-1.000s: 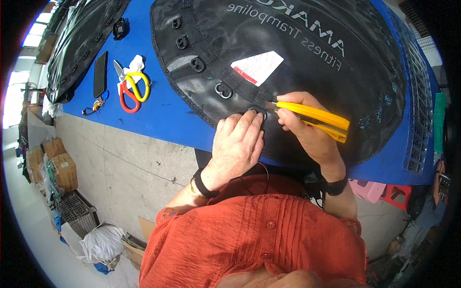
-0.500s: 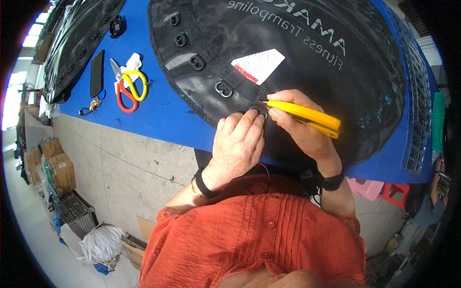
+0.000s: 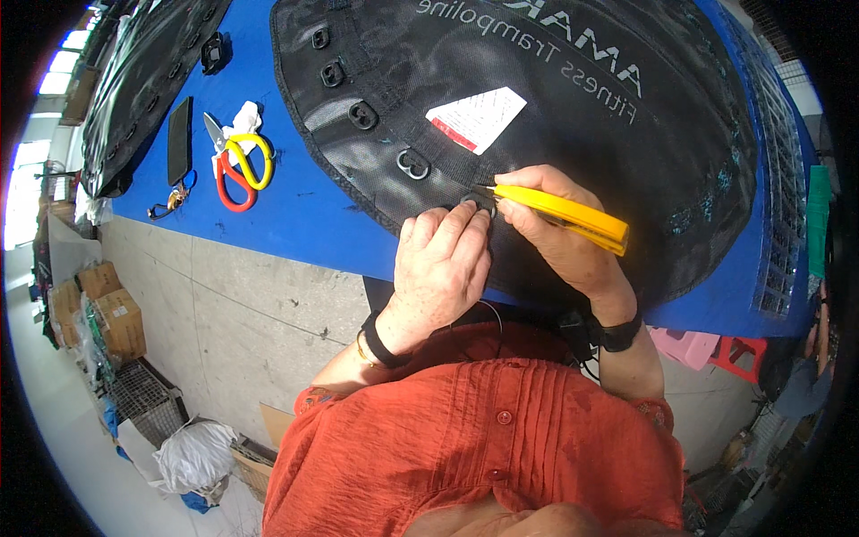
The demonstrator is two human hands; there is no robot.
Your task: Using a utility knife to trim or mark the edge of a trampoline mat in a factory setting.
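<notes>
A round black trampoline mat (image 3: 573, 152) covers much of the blue table, with several metal rings on webbing tabs along its near-left edge. My left hand (image 3: 443, 255) is closed at that edge, fingers pressed together on the mat beside a ring (image 3: 488, 205). In my right hand (image 3: 573, 255) is a yellow utility knife (image 3: 564, 213), gripped between thumb and fingers. Its thin tip points left and meets the webbing tab just above my left fingertips. Exactly what the tip touches is too small to tell. A white label with a red strip (image 3: 476, 119) lies on the mat.
Left of the mat lie red-and-yellow scissors (image 3: 240, 166), a black phone (image 3: 180, 140), keys (image 3: 170, 201) and a black roll-like item (image 3: 214, 54). Another black mat (image 3: 148, 80) rests at the far left. Cardboard boxes (image 3: 119, 320) stand on the floor, left; pink and red stools (image 3: 684, 347), right.
The mat, the table and things on it appear a few pixels further left in view. The knife tip has shifted slightly left along the tab. Both hands keep their hold.
</notes>
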